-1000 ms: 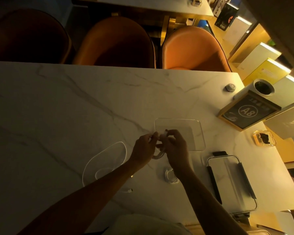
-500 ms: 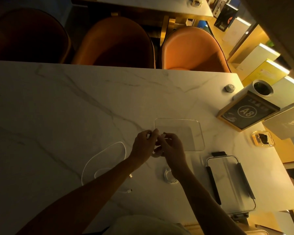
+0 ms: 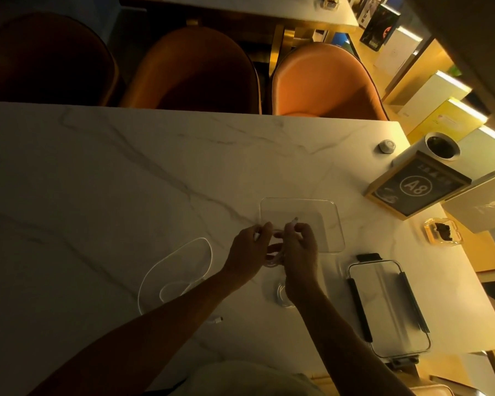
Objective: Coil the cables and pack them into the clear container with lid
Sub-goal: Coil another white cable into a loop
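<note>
Both hands meet over the marble table, just in front of the clear container (image 3: 330,224). My left hand (image 3: 247,251) and my right hand (image 3: 299,250) together hold a small coiled white cable (image 3: 272,256), whose loops hang between the palms. One plug end sticks up from my right fingers, another shows at my left fingers. A long white cable (image 3: 177,267) lies in loose loops to the left, its plug near my left forearm. A small coiled cable (image 3: 282,294) rests on the table under my right wrist. The lid (image 3: 387,307) with black clips lies to the right.
A framed "A8" sign (image 3: 416,187), a white cup (image 3: 442,147), a small round knob (image 3: 387,146), a small glass dish (image 3: 442,231) and a grey box (image 3: 486,204) crowd the table's right end. Orange chairs (image 3: 326,81) stand along the far edge.
My hands have shifted slightly while working the coil. My right fingers now lift one plug end upward, and the loops hang lower between the palms.
</note>
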